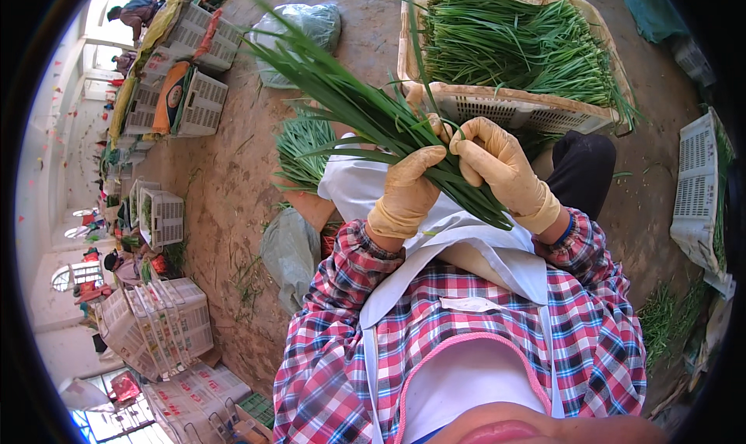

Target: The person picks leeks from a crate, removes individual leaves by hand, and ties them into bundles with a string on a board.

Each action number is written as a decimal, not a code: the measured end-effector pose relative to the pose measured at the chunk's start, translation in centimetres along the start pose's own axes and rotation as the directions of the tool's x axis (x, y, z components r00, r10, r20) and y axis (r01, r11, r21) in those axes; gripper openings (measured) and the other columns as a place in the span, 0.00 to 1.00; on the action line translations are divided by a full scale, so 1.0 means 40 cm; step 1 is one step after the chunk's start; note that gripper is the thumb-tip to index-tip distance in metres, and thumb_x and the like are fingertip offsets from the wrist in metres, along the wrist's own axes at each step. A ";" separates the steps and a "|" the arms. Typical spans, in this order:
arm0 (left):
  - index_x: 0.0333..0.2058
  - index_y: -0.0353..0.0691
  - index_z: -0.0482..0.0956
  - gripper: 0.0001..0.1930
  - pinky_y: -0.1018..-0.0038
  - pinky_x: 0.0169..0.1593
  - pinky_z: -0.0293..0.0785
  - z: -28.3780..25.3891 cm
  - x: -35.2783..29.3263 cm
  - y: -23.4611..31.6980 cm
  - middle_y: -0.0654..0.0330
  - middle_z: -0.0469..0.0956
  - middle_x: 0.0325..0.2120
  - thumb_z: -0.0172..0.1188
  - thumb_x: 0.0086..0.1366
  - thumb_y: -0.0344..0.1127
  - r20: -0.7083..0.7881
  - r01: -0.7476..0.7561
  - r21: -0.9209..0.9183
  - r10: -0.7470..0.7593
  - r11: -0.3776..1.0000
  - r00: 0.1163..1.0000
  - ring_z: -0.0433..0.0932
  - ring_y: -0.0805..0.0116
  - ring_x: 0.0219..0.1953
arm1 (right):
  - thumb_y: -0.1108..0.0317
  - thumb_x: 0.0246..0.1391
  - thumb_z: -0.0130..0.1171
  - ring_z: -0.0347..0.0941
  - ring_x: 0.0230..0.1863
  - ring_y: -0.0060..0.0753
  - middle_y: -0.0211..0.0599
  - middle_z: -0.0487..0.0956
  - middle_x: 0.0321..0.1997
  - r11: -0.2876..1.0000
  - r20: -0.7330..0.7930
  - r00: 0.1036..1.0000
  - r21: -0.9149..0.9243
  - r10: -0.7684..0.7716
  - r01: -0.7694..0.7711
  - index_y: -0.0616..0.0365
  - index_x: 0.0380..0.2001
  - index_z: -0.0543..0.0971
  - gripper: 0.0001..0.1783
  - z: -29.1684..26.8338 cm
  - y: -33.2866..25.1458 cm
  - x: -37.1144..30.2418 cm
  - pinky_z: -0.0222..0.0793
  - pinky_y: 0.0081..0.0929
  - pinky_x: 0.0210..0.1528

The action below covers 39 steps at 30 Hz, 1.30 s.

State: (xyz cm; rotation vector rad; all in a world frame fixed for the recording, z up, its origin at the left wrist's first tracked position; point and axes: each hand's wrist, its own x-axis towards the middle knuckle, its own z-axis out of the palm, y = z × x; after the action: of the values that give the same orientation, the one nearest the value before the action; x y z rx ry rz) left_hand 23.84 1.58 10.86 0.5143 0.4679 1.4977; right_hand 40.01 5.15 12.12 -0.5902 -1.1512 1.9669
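Note:
A bunch of long, flat green garlic chives lies slantwise in front of my chest, leaf tips to the upper left and cut ends to the lower right. My left hand, in a cream rubber glove, is closed round its middle, thumb on top and fingertips showing at the far side. On the right side of the bunch my right hand, gloved alike, pinches a thin chive leaf at those fingertips. This leaf rises up past the crate's left edge. Exactly how it lies round the bunch is hidden by the fingers.
A dirty white crate full of chives stands just ahead. Loose chives lie by my left knee, near a clear plastic bag. Another crate stands at right. Stacked crates and other people are at left.

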 end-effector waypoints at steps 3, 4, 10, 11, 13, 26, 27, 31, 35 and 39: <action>0.68 0.43 0.52 0.37 0.70 0.56 0.71 0.005 -0.006 0.004 0.59 0.72 0.43 0.51 0.59 0.19 -0.044 0.053 0.038 -0.051 0.998 0.998 0.74 0.64 0.45 | 0.70 0.63 0.53 0.63 0.29 0.08 0.20 0.74 0.32 1.000 -0.036 0.999 0.004 -0.020 0.020 0.59 0.40 0.75 0.05 0.006 0.007 -0.003 0.58 0.10 0.32; 0.68 0.44 0.52 0.38 0.71 0.56 0.71 0.008 -0.008 0.008 0.59 0.73 0.43 0.51 0.59 0.19 -0.035 0.062 0.081 -0.059 0.995 0.998 0.74 0.64 0.45 | 0.70 0.63 0.54 0.62 0.29 0.08 0.19 0.73 0.31 0.999 -0.043 0.998 -0.004 -0.042 0.041 0.59 0.40 0.75 0.05 0.011 0.012 -0.005 0.57 0.10 0.31; 0.67 0.45 0.55 0.39 0.60 0.57 0.70 0.032 0.003 0.028 0.63 0.70 0.40 0.55 0.57 0.20 -0.047 -0.009 0.062 0.012 0.998 0.999 0.72 0.68 0.44 | 0.66 0.66 0.51 0.66 0.30 0.13 0.26 0.75 0.34 0.939 -0.077 0.944 0.102 -0.322 0.329 0.59 0.43 0.75 0.09 -0.016 -0.023 -0.001 0.61 0.11 0.32; 0.67 0.44 0.54 0.39 0.56 0.59 0.69 0.030 0.007 0.033 0.63 0.69 0.39 0.54 0.56 0.21 -0.032 -0.027 0.054 0.029 0.998 0.999 0.71 0.67 0.43 | 0.65 0.67 0.51 0.67 0.31 0.15 0.28 0.76 0.35 0.888 -0.075 0.907 0.181 -0.415 0.422 0.59 0.43 0.75 0.09 -0.038 -0.040 0.005 0.63 0.11 0.33; 0.67 0.43 0.55 0.39 0.50 0.59 0.68 0.018 0.015 0.046 0.64 0.67 0.38 0.54 0.55 0.22 -0.028 -0.029 0.078 0.031 0.997 0.999 0.70 0.68 0.43 | 0.64 0.68 0.49 0.73 0.37 0.21 0.32 0.78 0.41 0.756 -0.069 0.793 0.263 -0.605 0.599 0.58 0.49 0.75 0.13 -0.106 -0.081 0.024 0.68 0.15 0.36; 0.57 0.33 0.67 0.31 0.70 0.53 0.71 0.028 0.241 -0.005 0.54 0.78 0.43 0.66 0.61 0.45 0.013 -0.033 0.815 0.039 0.578 0.999 0.74 0.64 0.49 | 0.68 0.53 0.64 0.79 0.39 0.34 0.41 0.81 0.41 0.961 0.149 0.983 0.238 0.109 -0.143 0.67 0.49 0.75 0.22 -0.097 0.147 0.128 0.78 0.29 0.43; 0.59 0.32 0.64 0.34 0.71 0.53 0.70 0.017 0.245 -0.009 0.54 0.78 0.44 0.65 0.62 0.47 0.119 -0.170 0.818 0.128 0.550 0.985 0.74 0.64 0.49 | 0.69 0.53 0.64 0.80 0.37 0.33 0.41 0.81 0.40 0.964 0.127 0.991 0.255 0.046 -0.077 0.67 0.49 0.76 0.21 -0.088 0.140 0.135 0.78 0.28 0.41; 0.63 0.34 0.60 0.32 0.73 0.58 0.67 -0.130 0.206 0.022 0.54 0.68 0.56 0.54 0.70 0.50 -0.108 -0.174 0.613 0.301 0.771 0.948 0.69 0.66 0.55 | 0.70 0.51 0.66 0.78 0.36 0.27 0.35 0.80 0.37 0.996 0.081 0.993 -0.026 0.087 -0.085 0.65 0.46 0.78 0.18 -0.075 0.108 0.212 0.74 0.25 0.41; 0.59 0.36 0.67 0.30 0.72 0.68 0.56 -0.259 0.137 0.006 0.58 0.68 0.57 0.44 0.73 0.56 -0.526 0.057 0.085 -0.004 0.995 0.850 0.67 0.66 0.60 | 0.74 0.53 0.61 0.78 0.38 0.27 0.31 0.78 0.35 0.991 -0.061 0.994 0.091 -0.093 0.098 0.61 0.47 0.76 0.16 -0.059 0.125 0.297 0.73 0.26 0.46; 0.55 0.42 0.72 0.29 0.75 0.52 0.69 -0.288 0.071 -0.020 0.64 0.74 0.46 0.43 0.72 0.60 -0.364 0.127 0.253 -0.028 0.959 0.931 0.73 0.72 0.47 | 0.74 0.53 0.59 0.77 0.38 0.31 0.33 0.76 0.38 0.990 -0.056 0.994 0.099 -0.092 0.097 0.60 0.41 0.75 0.11 0.026 0.193 0.345 0.75 0.32 0.46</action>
State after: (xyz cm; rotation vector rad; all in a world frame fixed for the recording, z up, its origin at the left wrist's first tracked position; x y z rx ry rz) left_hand 17.79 4.78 1.13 0.4300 0.9818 1.4606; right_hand 28.05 13.36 5.71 -0.5213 -1.0229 1.9060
